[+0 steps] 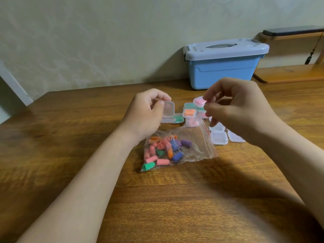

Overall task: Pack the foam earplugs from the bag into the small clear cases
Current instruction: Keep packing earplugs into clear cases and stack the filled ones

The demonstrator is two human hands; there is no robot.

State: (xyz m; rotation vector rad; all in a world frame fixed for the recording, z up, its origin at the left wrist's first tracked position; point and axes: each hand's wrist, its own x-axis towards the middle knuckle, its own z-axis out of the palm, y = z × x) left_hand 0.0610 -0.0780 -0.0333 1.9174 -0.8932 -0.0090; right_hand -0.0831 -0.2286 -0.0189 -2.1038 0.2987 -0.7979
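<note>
While left fingers point(162, 95) clamp a clear case point(169, 109), right fingers point(213, 95) blurred, cannot tell their grip

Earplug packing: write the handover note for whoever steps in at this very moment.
Left hand: grips a small clear case above the table; its contents are unclear.
Right hand: fingertips at the pink-filled case atop the filled cases; it is blurred, so the grip is unclear.
Bag: lies on the table between the arms, with many earplugs inside.
Done: several cases filled, beyond the bag.
Left: fill the empty cases right of the bag.
</note>
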